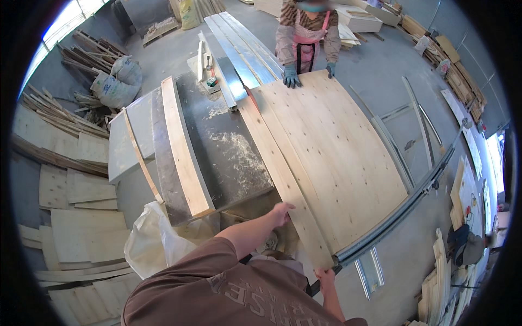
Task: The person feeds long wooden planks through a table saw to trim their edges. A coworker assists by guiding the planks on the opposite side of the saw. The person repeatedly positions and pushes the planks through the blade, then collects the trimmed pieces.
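A long narrow plywood strip (283,185) lies alongside a wide plywood sheet (337,157), with a straight seam between them. My left hand (281,213) grips the strip's left edge, thumb and finger over the top. At the strip's near end, my right hand (326,278) is closed on the corner; part of its grip is hidden beneath. The strip's far end reaches a red-orange piece (253,100) beside the metal fence (231,81). Across from me, a person in a pink apron rests two gloved hands (292,77) on the sheet's far edge.
Sawdust covers the dark machine table (234,152), where a thick wooden board (182,146) lies. A metal rail (402,204) runs along the sheet's right side. A white sack (155,239) hangs near my left arm. Wood scraps (81,239) are stacked at the left.
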`<action>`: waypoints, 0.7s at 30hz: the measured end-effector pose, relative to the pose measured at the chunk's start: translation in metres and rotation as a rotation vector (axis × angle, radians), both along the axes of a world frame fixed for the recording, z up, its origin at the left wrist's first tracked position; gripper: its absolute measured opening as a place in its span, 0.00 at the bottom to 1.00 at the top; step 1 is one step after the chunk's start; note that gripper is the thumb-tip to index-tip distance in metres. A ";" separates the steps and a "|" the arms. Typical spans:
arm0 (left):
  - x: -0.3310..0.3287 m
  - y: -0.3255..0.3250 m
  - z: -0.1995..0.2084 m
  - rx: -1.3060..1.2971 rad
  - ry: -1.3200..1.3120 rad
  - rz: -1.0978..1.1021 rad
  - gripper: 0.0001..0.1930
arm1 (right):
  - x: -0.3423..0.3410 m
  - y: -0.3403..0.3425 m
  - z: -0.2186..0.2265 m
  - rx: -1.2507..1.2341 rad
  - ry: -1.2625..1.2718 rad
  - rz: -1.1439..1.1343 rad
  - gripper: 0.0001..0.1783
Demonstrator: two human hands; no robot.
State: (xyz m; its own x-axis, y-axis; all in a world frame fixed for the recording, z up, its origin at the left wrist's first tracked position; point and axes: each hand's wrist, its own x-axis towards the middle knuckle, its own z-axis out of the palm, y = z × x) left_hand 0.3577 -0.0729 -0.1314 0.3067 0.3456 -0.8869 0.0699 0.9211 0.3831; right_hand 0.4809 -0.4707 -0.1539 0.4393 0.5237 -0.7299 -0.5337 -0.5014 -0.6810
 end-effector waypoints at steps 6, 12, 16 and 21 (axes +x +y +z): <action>-0.004 -0.090 0.031 -0.201 -0.171 -0.028 0.14 | 0.018 -0.073 0.088 -0.252 -0.029 -0.062 0.21; -0.076 0.014 0.142 0.068 -0.370 0.133 0.18 | 0.007 0.051 0.109 0.074 -0.111 0.108 0.19; -0.157 0.136 0.218 0.572 -0.435 0.402 0.12 | -0.074 0.249 0.170 0.443 -0.035 0.407 0.14; -0.230 0.173 0.197 0.509 -0.135 0.541 0.20 | -0.219 0.389 0.174 0.516 0.230 0.374 0.11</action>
State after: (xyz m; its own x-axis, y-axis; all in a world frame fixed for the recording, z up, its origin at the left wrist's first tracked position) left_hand 0.1273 0.1004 0.0656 0.0728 0.8360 -0.5438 -0.4194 0.5204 0.7438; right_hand 0.2623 -0.0815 0.0200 0.0246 0.9167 -0.3988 -0.5474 -0.3215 -0.7726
